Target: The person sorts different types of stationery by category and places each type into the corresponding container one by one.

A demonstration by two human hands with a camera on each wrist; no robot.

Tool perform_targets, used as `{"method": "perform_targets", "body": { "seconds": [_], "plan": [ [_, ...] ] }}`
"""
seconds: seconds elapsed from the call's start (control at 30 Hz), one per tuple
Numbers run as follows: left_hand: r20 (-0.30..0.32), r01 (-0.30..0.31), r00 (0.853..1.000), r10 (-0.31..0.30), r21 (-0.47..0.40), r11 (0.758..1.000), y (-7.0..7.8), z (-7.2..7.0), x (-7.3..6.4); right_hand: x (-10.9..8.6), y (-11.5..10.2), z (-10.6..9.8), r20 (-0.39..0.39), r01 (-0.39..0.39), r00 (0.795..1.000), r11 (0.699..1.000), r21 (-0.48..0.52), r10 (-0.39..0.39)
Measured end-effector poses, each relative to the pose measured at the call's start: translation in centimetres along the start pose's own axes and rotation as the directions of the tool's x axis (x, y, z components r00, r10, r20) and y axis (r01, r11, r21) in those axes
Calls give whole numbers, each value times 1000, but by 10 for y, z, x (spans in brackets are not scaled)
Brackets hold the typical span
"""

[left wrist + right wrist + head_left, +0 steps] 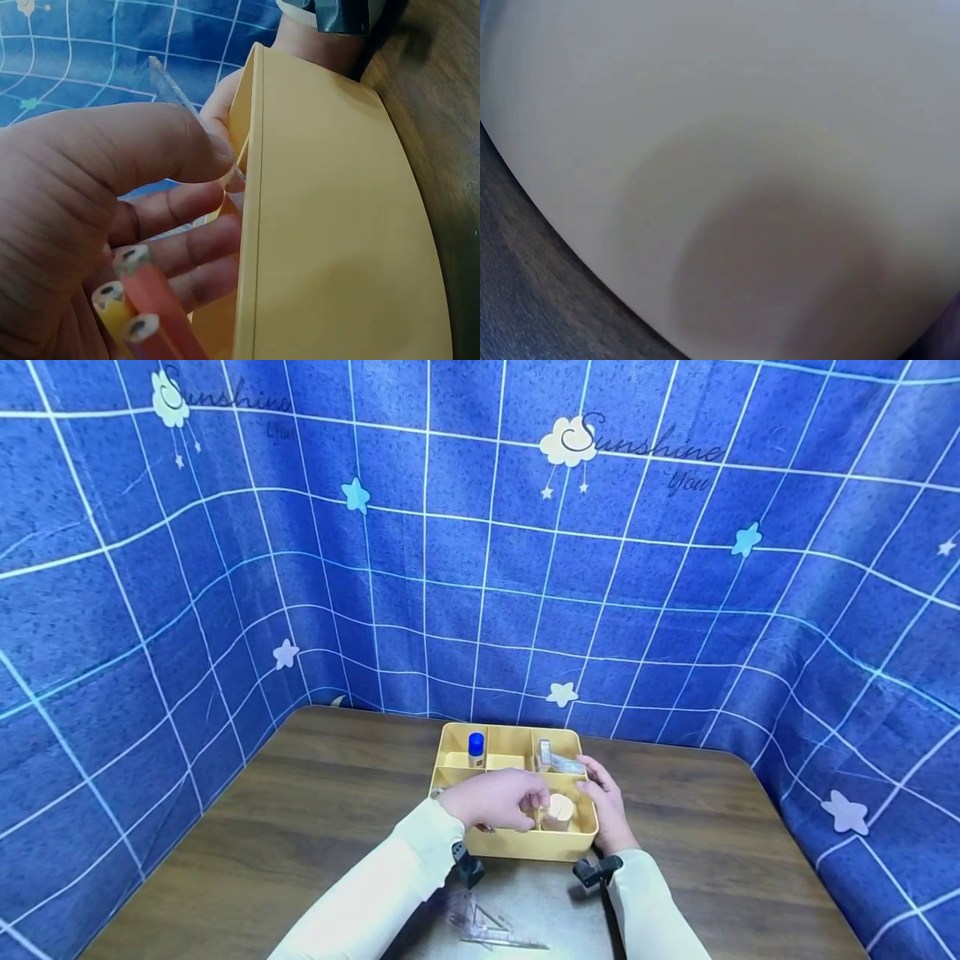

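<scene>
A yellow divided organizer box (525,843) stands on the table. Over its front compartments reaches my left hand (498,797), pinching a thin clear plastic piece (174,86) between thumb and fingers. Three pencils (154,296), red and yellow, poke up close beneath that palm in the left wrist view. At the box's right side, my right hand (609,806) grips the wall near the rim. The right wrist view is filled by the blurred box side (705,97). A round pale object (558,810) sits in the front right compartment.
A blue-capped glue stick (476,750) stands in the back left compartment. Small clear-and-white boxes (558,762) lie in the back right one. Clear plastic pieces (491,931) lie on a grey surface in front. A blue curtain (480,568) hangs behind the table.
</scene>
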State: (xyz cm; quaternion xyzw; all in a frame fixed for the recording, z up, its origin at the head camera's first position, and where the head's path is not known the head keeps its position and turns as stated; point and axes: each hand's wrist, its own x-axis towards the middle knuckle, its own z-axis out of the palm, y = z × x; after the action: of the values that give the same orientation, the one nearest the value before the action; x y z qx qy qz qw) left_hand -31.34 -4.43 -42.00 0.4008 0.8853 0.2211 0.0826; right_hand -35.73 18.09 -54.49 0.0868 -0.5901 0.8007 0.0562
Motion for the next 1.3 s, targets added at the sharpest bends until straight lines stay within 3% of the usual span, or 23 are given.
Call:
{"method": "perform_targets", "body": {
  "seconds": [0.33,0.47,0.6,0.7,0.83,0.9,1.03,1.17,1.3],
  "plan": [
    [35,48,998,-46,-50,998,-5,4,-3,-1,0,1,-3,-10,1000,1000,-6,10],
    [-2,24,1000,-24,-17,1000,-2,4,-4,0,2,-1,3,-1,1000,1000,-18,1],
    [-72,-83,993,89,84,993,6,4,-6,1,3,-3,9,12,1000,1000,-21,-12],
    [-79,-173,979,186,155,973,20,4,-11,1,3,-4,17,14,1000,1000,-19,-13],
    [1,-299,951,308,245,922,46,7,-22,1,2,-2,17,29,999,1000,-8,-29],
    [53,-340,940,338,267,902,55,11,-28,1,1,-2,19,32,999,999,-2,-32],
    [157,-345,938,308,360,867,64,23,-42,2,0,-2,20,16,1000,1000,-11,-15],
    [233,-300,949,213,458,837,66,39,-57,1,-1,-2,10,-4,1000,1000,-23,5],
    [229,-209,967,109,478,853,63,53,-67,0,0,-1,5,-23,1000,1000,-14,23]
  ]
}}
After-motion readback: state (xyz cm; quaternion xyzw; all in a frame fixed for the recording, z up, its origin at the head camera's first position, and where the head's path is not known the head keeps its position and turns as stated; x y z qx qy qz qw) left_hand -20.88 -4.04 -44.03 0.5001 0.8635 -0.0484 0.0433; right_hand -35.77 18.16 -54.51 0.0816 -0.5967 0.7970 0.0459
